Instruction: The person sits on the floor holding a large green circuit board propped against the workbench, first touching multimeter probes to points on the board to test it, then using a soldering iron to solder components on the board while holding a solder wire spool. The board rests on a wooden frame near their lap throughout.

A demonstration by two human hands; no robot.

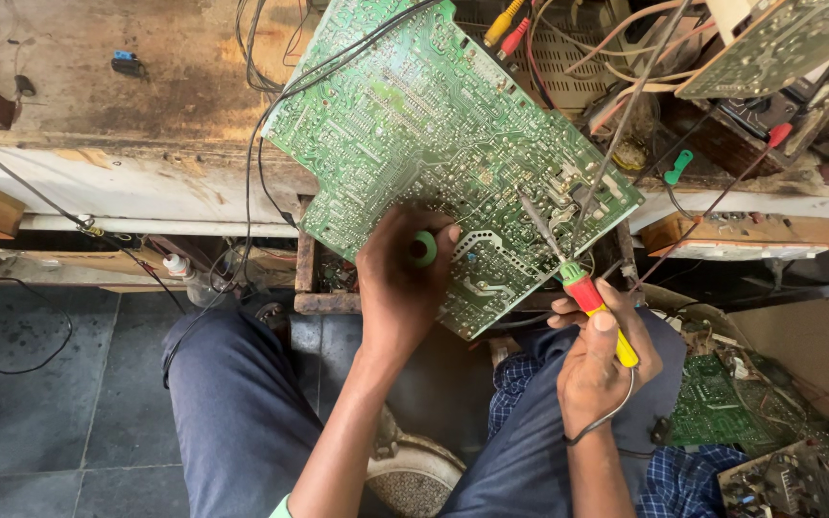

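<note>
1. A large green circuit board [434, 134] is seen solder side up, tilted, resting across the edge of a worn wooden workbench [146, 86] and reaching down over the person's lap; its lower edge is supported by the left hand [400, 283].
2. The left hand is closed on the board's lower part, fingers curled over the surface; a small green round object [423, 248] is pressed between thumb and fingers against the board; what it is cannot be told.
3. A soldering iron [578, 278] with a red and yellow handle is held in the right hand [597, 360], gripped like a pen, fingers wrapped tightly round the handle; its metal tip is laid on the board's right part, just beside the left hand's fingertips.
4. The iron's grey cord [606, 417] is looped below the right hand, across the wrist.
5. Both knees, in blue trousers [242, 403], are seen beneath the board; a blue checked cloth [520, 384] lies by the right leg.
6. Black wires [261, 144] are draped over the board's left edge and down toward the grey tiled floor [40, 403].
7. Further green boards [731, 412] are lying at the lower right; another board [779, 43] is placed at the upper right among coloured cables.
</note>
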